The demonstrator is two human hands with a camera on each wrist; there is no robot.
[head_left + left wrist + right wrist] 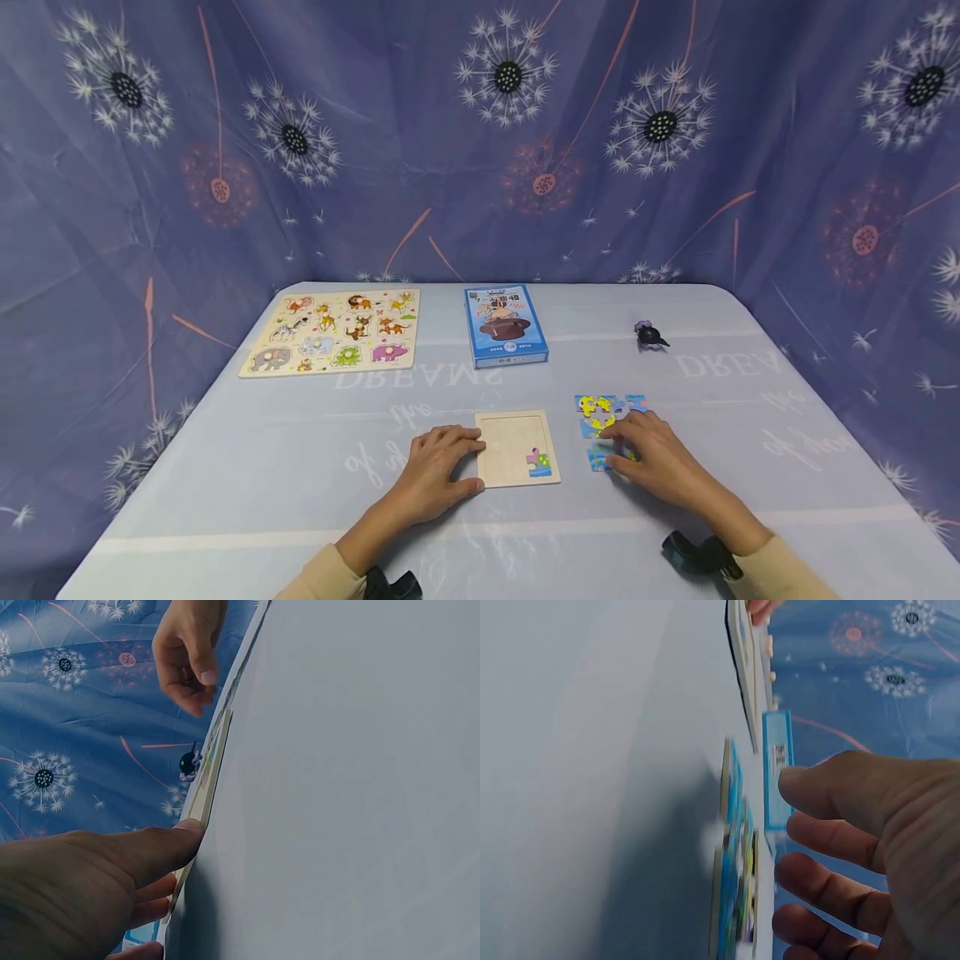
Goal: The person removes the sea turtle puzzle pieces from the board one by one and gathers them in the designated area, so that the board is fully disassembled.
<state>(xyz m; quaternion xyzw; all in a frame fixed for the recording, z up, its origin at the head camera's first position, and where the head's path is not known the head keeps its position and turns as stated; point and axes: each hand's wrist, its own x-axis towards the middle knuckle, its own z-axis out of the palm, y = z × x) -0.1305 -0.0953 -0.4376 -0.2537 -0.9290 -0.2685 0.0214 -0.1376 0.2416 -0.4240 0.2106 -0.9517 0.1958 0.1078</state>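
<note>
A square wooden puzzle tray [504, 450] lies on the table, with a joined pink, green and blue patch of jigsaw [540, 465] in its near right corner. My left hand [441, 468] rests against the tray's left edge; its thumb [189, 826] touches the rim in the left wrist view. To the right lie several loose blue and yellow jigsaw pieces [587, 406], partly hidden by my right hand [660, 460]. That hand hovers over them with fingers apart and loosely bent, and nothing shows between thumb and fingers [810, 881] in the right wrist view.
Beyond the tray lies a blue box [506, 325] with a hat picture. A wooden animal peg puzzle [330, 333] lies at the far left. At the back right sits a small dark object [649, 336]. A patterned curtain [405, 142] hangs behind the table.
</note>
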